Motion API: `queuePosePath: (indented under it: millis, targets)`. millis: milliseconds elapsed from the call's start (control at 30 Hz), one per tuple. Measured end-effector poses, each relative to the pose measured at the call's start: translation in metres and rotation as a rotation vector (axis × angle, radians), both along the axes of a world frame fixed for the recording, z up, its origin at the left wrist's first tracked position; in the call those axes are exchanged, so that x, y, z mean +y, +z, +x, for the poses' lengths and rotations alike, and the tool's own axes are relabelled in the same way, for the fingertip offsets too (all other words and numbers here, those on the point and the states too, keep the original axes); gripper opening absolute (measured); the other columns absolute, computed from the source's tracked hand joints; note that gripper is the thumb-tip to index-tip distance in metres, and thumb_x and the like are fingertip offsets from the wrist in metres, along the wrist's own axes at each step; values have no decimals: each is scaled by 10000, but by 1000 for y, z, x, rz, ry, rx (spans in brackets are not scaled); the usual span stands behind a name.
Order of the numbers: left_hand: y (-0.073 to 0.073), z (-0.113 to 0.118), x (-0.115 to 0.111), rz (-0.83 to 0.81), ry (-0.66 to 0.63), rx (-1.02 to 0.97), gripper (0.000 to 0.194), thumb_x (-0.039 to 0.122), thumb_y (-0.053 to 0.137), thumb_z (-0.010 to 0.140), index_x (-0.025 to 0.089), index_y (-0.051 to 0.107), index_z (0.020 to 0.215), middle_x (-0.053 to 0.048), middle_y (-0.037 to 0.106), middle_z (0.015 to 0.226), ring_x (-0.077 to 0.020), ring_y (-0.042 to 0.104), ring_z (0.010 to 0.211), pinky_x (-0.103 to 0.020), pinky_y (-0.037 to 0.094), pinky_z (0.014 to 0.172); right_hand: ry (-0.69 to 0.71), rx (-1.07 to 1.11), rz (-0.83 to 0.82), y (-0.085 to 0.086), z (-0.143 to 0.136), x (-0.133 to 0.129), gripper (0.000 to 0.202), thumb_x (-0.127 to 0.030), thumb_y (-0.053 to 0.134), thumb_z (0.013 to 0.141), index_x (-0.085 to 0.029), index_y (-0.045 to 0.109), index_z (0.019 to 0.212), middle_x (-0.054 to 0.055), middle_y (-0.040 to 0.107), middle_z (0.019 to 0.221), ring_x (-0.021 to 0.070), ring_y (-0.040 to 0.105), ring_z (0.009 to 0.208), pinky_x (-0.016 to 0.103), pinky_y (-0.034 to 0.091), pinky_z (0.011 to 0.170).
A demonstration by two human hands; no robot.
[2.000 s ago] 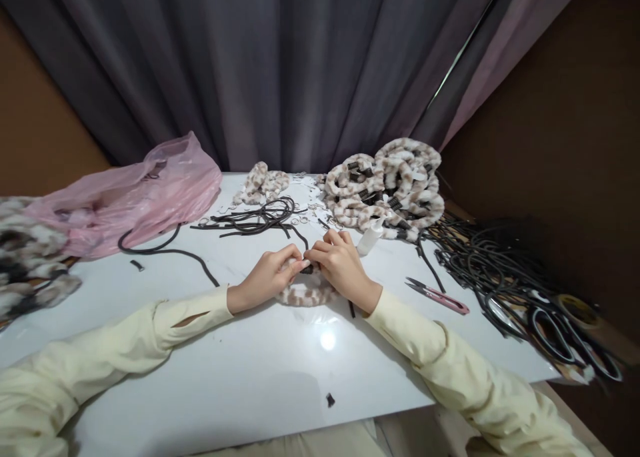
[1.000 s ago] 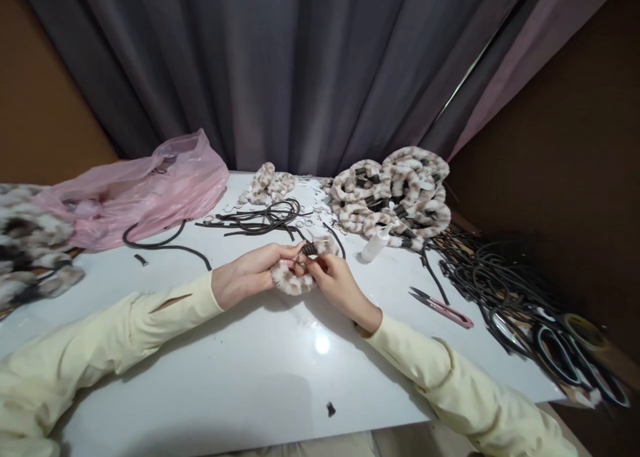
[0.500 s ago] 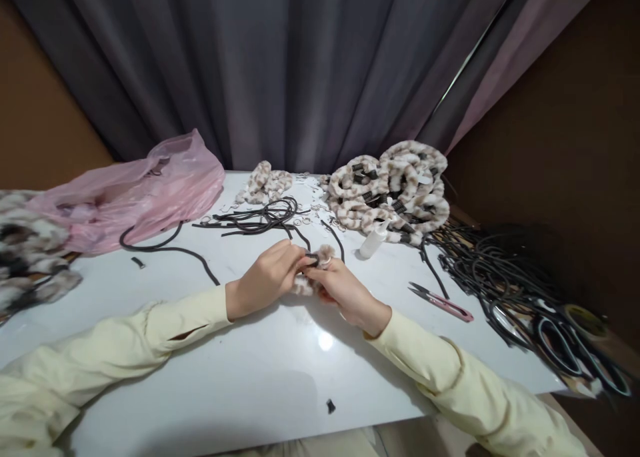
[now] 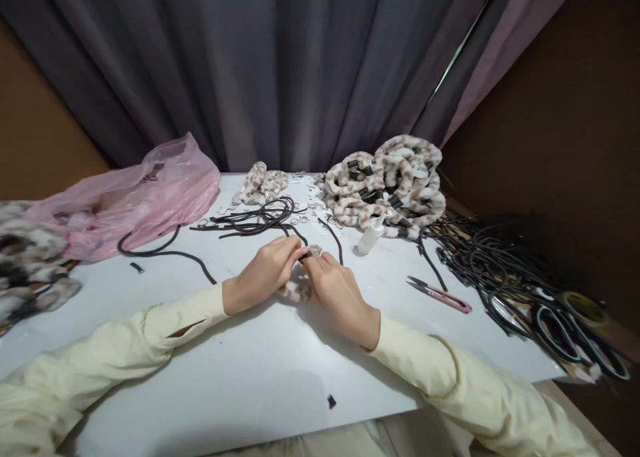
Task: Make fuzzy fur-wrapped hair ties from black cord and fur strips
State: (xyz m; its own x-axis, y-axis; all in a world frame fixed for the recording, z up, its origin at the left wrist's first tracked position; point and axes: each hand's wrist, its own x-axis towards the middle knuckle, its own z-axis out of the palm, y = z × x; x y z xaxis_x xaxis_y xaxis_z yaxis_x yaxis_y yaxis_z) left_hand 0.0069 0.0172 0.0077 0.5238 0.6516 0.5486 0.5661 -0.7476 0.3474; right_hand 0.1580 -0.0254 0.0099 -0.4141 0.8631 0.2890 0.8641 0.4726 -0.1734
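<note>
Over the middle of the white table, my left hand (image 4: 267, 270) and my right hand (image 4: 340, 294) meet on a plush, brown-and-white spotted tube (image 4: 293, 292). Both are closed, with fingertips pinched around a small dark end piece (image 4: 303, 257) on the tube. Part of the plush shows below my fingers and a tuft above them; the rest is hidden by my hands. A black cord (image 4: 333, 237) lies just beyond my right hand. To the right of it stands a small white bottle (image 4: 371, 236).
Black cords (image 4: 265, 217) and small metal rings lie behind my hands. A pile of plush loops (image 4: 385, 184) sits back right, a pink plastic bag (image 4: 135, 204) back left. Pink thread snips (image 4: 440, 294) and tangled cords (image 4: 500, 264) are at right. A dark scrap (image 4: 331, 402) lies near the front edge.
My right hand has turned over, its back now facing up, and its fingers have come over the dark end piece. Both hands keep hold of the plush tube. The view has shifted slightly.
</note>
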Motion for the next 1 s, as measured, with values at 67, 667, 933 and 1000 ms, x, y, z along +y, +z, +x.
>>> queuePosePath:
  millis: [67,667,933,1000]
  targets:
    - [3,0,-1,-82,18,-2,163,212,392,910,180,447,760,6,516,694,-121,492,622,-232,367,600,-8,-114,75,1,1,0,202,-51,424,833,-134,555,964,102,598,849,228,493,822,288,380,555]
    - [17,-6,-2,-217,-162,33,94,274,439,885,188,474,867,14,555,738,-105,496,592,-200,357,573,106,738,-422,16,22,21,256,-146,446,834,-161,537,595,-37,535,462,97,507,448,199,370,509]
    - [13,-11,1,32,-338,-8,104,181,414,891,177,516,908,-14,549,687,-117,491,615,-204,376,555,219,1063,-855,16,25,23,246,-335,513,826,-167,535,647,-45,533,483,99,504,391,225,442,440]
    - [10,-13,2,56,-378,-1,152,155,399,887,177,528,965,-12,536,654,-125,476,610,-212,382,550,254,1109,-928,14,25,23,245,-365,537,818,-162,551,682,-51,537,478,90,502,395,220,448,453]
